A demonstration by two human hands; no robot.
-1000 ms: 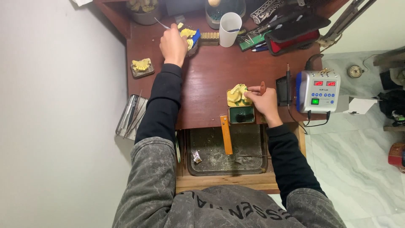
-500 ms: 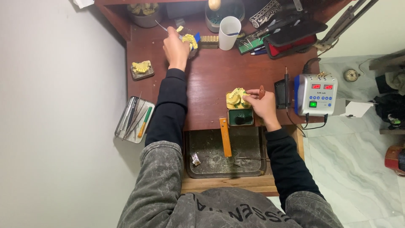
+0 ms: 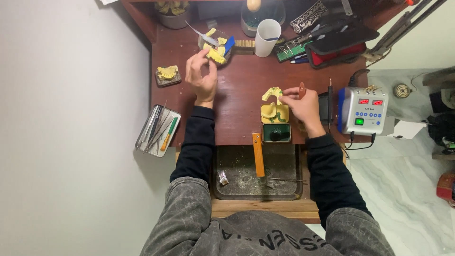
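Yellow cast (image 3: 272, 93) sits at the right hand's (image 3: 303, 105) fingertips, near the middle of the desk (image 3: 239, 85), just above a second cast (image 3: 274, 113) and a small dark tin (image 3: 276, 132). The right fingers are pinched together on the first cast, and a small reddish-brown tool (image 3: 302, 90) sticks up from the same hand. The left hand (image 3: 202, 73) hovers farther back, fingers curled loosely and apart, tips just beside a dish (image 3: 217, 48) heaped with yellow and blue pieces; whether it touches any of them cannot be told. A white cup (image 3: 267, 37) stands right of the dish. Another cast (image 3: 167, 74) lies on a small block near the desk's left edge, and a metal tray (image 3: 158, 131) of hand tools sits at the left front corner. A grey control box (image 3: 364, 110) with red readouts stands beside the right hand. An open drawer (image 3: 256, 170) below holds an orange bar (image 3: 258, 154)
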